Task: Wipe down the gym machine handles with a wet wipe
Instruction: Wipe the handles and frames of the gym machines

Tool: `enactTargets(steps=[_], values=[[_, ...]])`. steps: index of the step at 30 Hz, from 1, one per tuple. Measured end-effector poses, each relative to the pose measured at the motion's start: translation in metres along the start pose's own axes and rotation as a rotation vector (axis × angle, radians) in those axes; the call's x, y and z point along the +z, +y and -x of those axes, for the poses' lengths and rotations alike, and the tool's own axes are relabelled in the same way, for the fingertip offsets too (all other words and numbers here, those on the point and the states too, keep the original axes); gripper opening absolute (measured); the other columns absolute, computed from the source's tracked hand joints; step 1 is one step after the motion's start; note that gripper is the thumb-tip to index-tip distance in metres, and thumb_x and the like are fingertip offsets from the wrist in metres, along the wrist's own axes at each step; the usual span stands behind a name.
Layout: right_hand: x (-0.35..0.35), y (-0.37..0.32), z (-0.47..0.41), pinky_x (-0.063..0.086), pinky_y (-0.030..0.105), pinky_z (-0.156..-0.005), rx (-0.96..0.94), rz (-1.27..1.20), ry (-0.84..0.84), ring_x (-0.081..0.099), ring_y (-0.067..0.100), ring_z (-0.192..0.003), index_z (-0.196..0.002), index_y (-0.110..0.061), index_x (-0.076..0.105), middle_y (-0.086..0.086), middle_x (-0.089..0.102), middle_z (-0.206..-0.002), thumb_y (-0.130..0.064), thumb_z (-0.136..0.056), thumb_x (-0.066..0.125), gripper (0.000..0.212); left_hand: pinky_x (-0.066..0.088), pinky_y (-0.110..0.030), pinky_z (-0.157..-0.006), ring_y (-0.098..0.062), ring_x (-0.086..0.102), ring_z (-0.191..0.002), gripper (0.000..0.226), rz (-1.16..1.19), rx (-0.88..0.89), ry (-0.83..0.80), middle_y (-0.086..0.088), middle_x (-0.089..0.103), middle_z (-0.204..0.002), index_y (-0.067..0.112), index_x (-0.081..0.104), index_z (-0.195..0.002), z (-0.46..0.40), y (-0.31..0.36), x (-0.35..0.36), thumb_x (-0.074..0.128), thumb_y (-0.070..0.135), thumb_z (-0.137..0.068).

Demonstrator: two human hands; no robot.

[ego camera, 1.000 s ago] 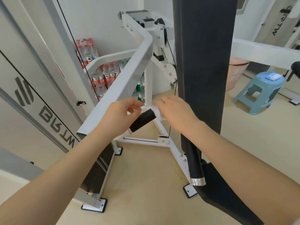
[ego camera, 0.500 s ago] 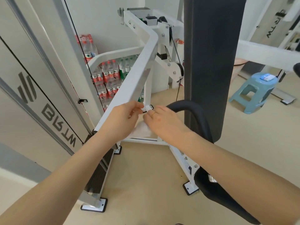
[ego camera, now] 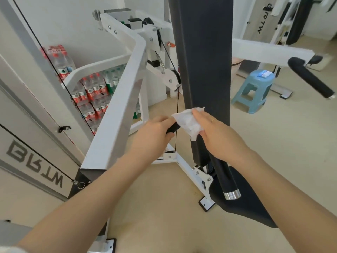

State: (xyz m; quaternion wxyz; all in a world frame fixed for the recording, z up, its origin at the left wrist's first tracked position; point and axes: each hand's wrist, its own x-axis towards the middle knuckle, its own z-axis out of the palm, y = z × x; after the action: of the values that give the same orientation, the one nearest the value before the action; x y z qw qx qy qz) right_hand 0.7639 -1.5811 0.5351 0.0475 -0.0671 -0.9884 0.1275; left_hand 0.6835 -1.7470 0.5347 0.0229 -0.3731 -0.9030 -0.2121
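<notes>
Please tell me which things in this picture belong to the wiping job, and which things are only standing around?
For the job:
wet wipe, held by the right hand
black handle, gripped by the left hand
second black handle, at far right

Only standing around:
blue stool
small packet on the stool
water bottles

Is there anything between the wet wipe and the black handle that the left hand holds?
Nothing visible. The right hand presses the wet wipe directly onto the black handle, beside the left hand.
</notes>
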Motion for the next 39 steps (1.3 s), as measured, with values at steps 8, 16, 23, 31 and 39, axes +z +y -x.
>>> enactTargets(steps=[8,16,23,31,39], values=[[0.008,-0.03,-0.024,0.03,0.033,-0.106,-0.095,0.048,0.154,0.037,0.019,-0.132,-0.141,-0.015,0.035,0.004,0.039,-0.145,-0.048,-0.096,0.028,0.056,0.038,-0.03,-0.065,-0.027,0.055,-0.086,0.007,0.033,0.025,0.024,-0.001,0.049,-0.086,0.011,0.058,-0.094,-0.003,-0.003,-0.002,0.059,0.015,-0.088],[-0.009,0.015,-0.031,0.045,0.033,-0.074,0.322,-0.563,-0.029,0.061,0.025,-0.084,-0.094,-0.008,0.062,0.007,0.063,-0.086,-0.039,-0.096,0.043,0.036,0.041,-0.029,-0.07,-0.023,0.056,-0.09,0.038,0.054,0.041,0.043,-0.003,0.06,-0.102,0.02,0.053,-0.126,-0.003,-0.007,-0.001,0.059,0.02,-0.089],[-0.011,0.034,-0.035,0.054,0.025,-0.053,0.541,-1.272,-0.307,0.071,0.014,-0.065,-0.095,-0.012,0.069,0.004,0.072,-0.079,-0.029,-0.092,0.055,0.022,0.04,-0.029,-0.069,-0.024,0.056,-0.091,0.029,0.017,-0.009,0.049,-0.004,0.061,-0.101,0.013,0.056,-0.118,-0.005,-0.001,0.003,0.058,0.015,-0.089],[-0.009,0.066,-0.037,0.055,0.035,-0.08,0.367,-1.151,-0.62,0.067,0.023,-0.093,-0.114,-0.008,0.063,0.01,0.068,-0.098,-0.032,-0.093,0.051,0.034,0.049,-0.04,-0.075,-0.024,0.058,-0.093,0.028,-0.032,-0.128,0.076,-0.003,0.065,-0.102,0.016,0.058,-0.117,-0.003,0.009,0.007,0.058,0.015,-0.089],[-0.013,0.06,-0.022,0.048,0.019,-0.077,-0.168,-0.498,-0.038,0.057,0.013,-0.101,-0.125,-0.021,0.05,-0.005,0.058,-0.119,-0.017,-0.092,0.056,0.034,0.04,-0.038,-0.083,-0.03,0.05,-0.11,0.038,-0.155,-0.269,0.211,-0.007,0.063,-0.116,0.012,0.055,-0.125,-0.001,0.03,0.025,0.052,0.004,-0.089]])
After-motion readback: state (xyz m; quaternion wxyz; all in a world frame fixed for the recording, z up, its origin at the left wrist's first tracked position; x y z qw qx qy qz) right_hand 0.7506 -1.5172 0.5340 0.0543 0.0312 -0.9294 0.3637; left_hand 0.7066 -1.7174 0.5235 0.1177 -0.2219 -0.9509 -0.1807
